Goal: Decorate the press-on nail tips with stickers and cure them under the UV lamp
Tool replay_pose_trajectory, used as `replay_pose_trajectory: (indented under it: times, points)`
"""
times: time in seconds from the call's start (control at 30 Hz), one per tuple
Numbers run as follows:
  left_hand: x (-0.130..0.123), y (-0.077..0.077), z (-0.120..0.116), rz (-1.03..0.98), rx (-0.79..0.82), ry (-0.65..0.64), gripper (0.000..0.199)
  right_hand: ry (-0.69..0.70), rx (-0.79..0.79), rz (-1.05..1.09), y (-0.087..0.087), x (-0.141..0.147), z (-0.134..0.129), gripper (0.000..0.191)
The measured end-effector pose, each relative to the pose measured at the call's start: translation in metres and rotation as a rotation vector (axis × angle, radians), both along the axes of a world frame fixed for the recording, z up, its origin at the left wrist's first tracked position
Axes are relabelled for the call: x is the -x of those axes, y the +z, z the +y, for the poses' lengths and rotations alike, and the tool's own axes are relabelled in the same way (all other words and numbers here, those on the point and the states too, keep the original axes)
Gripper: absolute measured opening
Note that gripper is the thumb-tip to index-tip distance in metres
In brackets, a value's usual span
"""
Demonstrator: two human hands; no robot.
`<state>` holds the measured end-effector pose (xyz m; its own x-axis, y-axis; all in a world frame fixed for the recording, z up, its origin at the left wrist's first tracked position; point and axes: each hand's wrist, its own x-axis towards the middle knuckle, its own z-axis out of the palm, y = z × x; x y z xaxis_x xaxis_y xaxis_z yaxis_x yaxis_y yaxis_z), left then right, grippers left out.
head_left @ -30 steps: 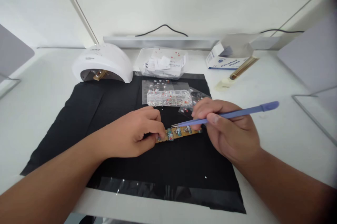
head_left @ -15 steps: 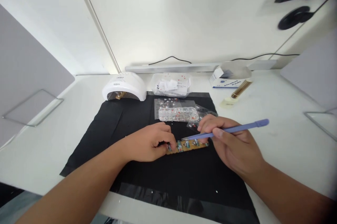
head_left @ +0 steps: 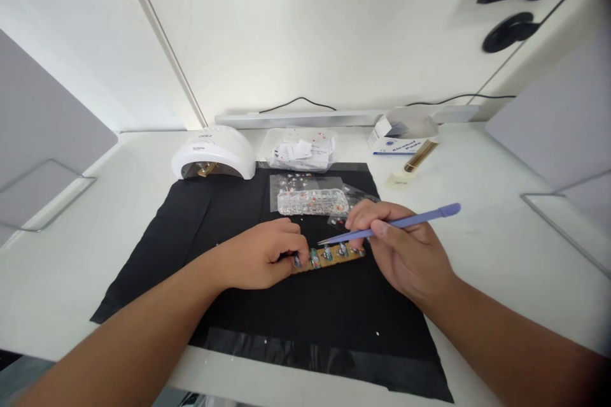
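Observation:
A gold-coloured strip (head_left: pixel 337 258) lies on the black cloth (head_left: pixel 238 343) and carries several decorated nail tips (head_left: pixel 327 252) in teal and silver. Its left end is under the closed fingers of my left hand (head_left: pixel 272 254), which cover part of it. My right hand (head_left: pixel 410 248) grips purple-blue tweezers (head_left: pixel 413 218) like a pen, their metal points just above the strip near the left-hand nail tips. Whether the points hold anything is too small to tell. Behind the strip, a clear compartment case (head_left: pixel 312 202) of small gems rests on a clear plastic sheet.
A white nail lamp (head_left: pixel 214 149) with something gold inside stands at the back left. Beside it are a clear tub (head_left: pixel 301 151) of packets, an alcohol pads box (head_left: pixel 401 137) and a bundle of thin sticks (head_left: pixel 421 156). Metal loop stands (head_left: pixel 568 228) flank the table.
The whole view has shifted, so everything sits slightly further left and higher. Both hands, the tweezers and the strip keep nearly the same positions relative to each other.

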<state>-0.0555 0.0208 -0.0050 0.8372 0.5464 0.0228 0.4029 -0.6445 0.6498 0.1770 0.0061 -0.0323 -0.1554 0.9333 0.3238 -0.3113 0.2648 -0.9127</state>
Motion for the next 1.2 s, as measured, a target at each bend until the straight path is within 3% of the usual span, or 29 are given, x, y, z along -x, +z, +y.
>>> replay_pose_trajectory:
  times: [0.47, 0.67, 0.97, 1.2]
  points:
    - [0.0020, -0.0009, 0.0009, 0.010, 0.067, 0.025, 0.026, -0.050, 0.027, -0.004, -0.0007, -0.0014, 0.0012, 0.014]
    - [0.0058, -0.0010, 0.0043, -0.103, 0.142, 0.030, 0.021, -0.058, 0.070, 0.041, 0.0006, -0.0034, 0.0041, 0.014]
    - [0.0044, -0.0024, 0.0054, -0.105, 0.204, 0.012, 0.015, -0.138, 0.068, -0.021, 0.0001, -0.0060, 0.0084, 0.020]
    - [0.0042, -0.0033, 0.0056, -0.103, 0.217, 0.005, 0.016, -0.103, 0.097, 0.053, -0.0016, -0.0070, 0.0088, 0.017]
